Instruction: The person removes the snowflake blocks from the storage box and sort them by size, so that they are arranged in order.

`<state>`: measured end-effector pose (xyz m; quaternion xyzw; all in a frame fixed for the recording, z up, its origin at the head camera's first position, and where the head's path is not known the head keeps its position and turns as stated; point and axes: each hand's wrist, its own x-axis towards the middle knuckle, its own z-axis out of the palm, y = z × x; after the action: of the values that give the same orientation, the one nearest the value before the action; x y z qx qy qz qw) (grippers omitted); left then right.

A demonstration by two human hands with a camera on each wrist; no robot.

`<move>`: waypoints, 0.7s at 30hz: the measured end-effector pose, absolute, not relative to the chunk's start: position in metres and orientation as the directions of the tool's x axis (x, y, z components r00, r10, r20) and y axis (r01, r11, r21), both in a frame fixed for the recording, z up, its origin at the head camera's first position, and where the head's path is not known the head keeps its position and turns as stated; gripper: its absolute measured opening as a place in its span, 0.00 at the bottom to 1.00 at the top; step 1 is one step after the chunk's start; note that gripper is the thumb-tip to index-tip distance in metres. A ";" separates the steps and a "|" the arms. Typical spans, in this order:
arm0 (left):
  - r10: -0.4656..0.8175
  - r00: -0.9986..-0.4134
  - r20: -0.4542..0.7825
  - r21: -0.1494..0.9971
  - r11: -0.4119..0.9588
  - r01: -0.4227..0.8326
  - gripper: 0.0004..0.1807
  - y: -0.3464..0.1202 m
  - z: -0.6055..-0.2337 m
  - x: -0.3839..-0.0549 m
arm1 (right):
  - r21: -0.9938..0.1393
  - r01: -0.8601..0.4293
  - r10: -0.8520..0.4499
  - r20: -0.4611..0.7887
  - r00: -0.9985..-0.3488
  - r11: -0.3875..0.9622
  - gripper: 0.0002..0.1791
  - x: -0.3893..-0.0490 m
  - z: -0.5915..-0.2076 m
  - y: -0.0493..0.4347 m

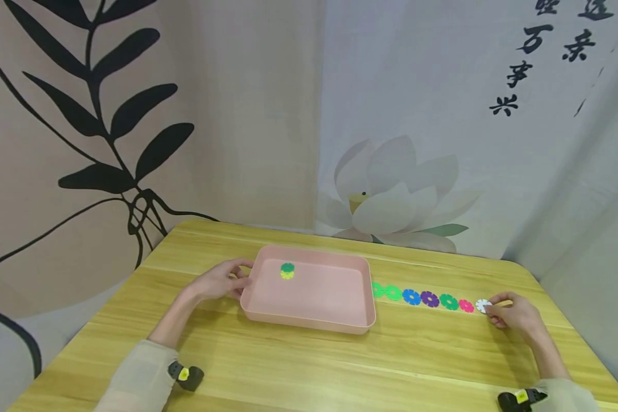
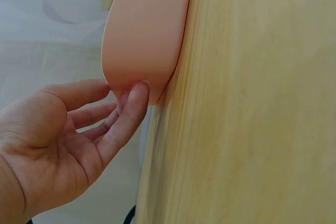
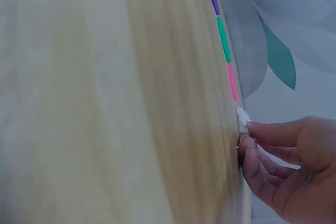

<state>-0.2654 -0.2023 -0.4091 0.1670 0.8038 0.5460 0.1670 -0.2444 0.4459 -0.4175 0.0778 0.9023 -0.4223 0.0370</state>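
A pink tray [image 1: 309,292] stands on the wooden table, a green snowflake disc [image 1: 287,267] and a yellow snowflake disc [image 1: 287,275] lying inside it. At the tray's left end, my left hand [image 1: 221,280] grips the rim and outer wall, its thumb and fingers around the rounded end [image 2: 142,51] in the left wrist view. My right hand [image 1: 515,313] pinches a white snowflake disc [image 1: 482,305] between thumb and finger at the table's right. This disc sits just right of a pink disc [image 1: 466,306], the end of a row of flat discs.
From the tray's right wall the row runs rightward: two light green discs [image 1: 393,293], then a blue disc [image 1: 411,297], a purple disc [image 1: 430,299] and a darker green disc [image 1: 448,302] before the pink one. Behind the table [image 1: 340,372] hangs a printed curtain [image 1: 257,114].
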 end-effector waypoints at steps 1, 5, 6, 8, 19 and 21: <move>0.451 -0.888 -0.086 0.934 0.347 0.086 0.26 -0.202 -0.409 -0.265 | -0.749 0.168 0.106 -0.131 -0.986 0.640 0.15 -0.245 -0.418 0.446; 0.450 -0.889 -0.084 0.930 0.356 0.092 0.26 -0.202 -0.409 -0.265 | -0.699 0.139 0.082 -0.115 -0.990 0.701 0.14 -0.246 -0.418 0.447; 0.451 -0.889 -0.085 0.930 0.357 0.092 0.26 -0.202 -0.409 -0.265 | -0.688 0.134 0.077 -0.112 -0.991 0.713 0.14 -0.246 -0.418 0.446; 0.450 -0.889 -0.086 0.928 0.361 0.092 0.27 -0.202 -0.409 -0.265 | -0.665 0.125 0.070 -0.109 -0.992 0.736 0.14 -0.246 -0.417 0.447; 0.440 -0.893 -0.094 0.924 0.372 0.087 0.27 -0.201 -0.408 -0.266 | -0.635 0.095 0.067 -0.069 -0.995 0.767 0.19 -0.243 -0.413 0.441; 0.441 -0.892 -0.093 0.923 0.374 0.089 0.26 -0.202 -0.409 -0.266 | -0.622 0.074 0.058 -0.046 -0.997 0.779 0.20 -0.243 -0.411 0.436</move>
<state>-0.2660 -0.2019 -0.4089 0.1632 0.8123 0.5352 0.1647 -0.2428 0.4362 -0.4111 0.0351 0.9431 -0.3304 0.0119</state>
